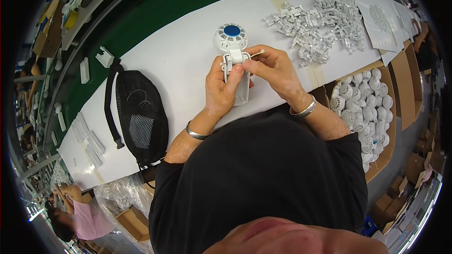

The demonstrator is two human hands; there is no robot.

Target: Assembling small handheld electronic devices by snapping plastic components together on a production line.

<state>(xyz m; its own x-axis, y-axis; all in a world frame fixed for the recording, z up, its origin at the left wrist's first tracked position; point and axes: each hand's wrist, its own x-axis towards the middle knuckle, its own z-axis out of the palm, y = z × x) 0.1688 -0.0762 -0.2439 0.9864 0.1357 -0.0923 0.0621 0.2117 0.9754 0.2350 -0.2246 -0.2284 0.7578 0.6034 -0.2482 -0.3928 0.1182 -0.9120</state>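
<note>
A white handheld fan (231, 42) with a round blue centre is held upright over the white table, its head pointing away from me. My left hand (221, 87) is closed around its handle, thumb pressed near the hinge-like neck. The handle's long white shell (243, 93) shows below, partly covered by my fingers. My right hand (278, 73) is closed in a pinch at the right side of the neck. From its fingers sticks out a thin pale stick-like piece (257, 54); its other end is hidden.
Small white plastic parts (325, 23) lie heaped at the far right. A carton of white fan heads (365, 108) stands at the right. A black mesh bag (141, 115) and flat white shells (87, 138) lie left. Beyond runs a green belt (155, 19). A person in pink (89, 218) sits lower left.
</note>
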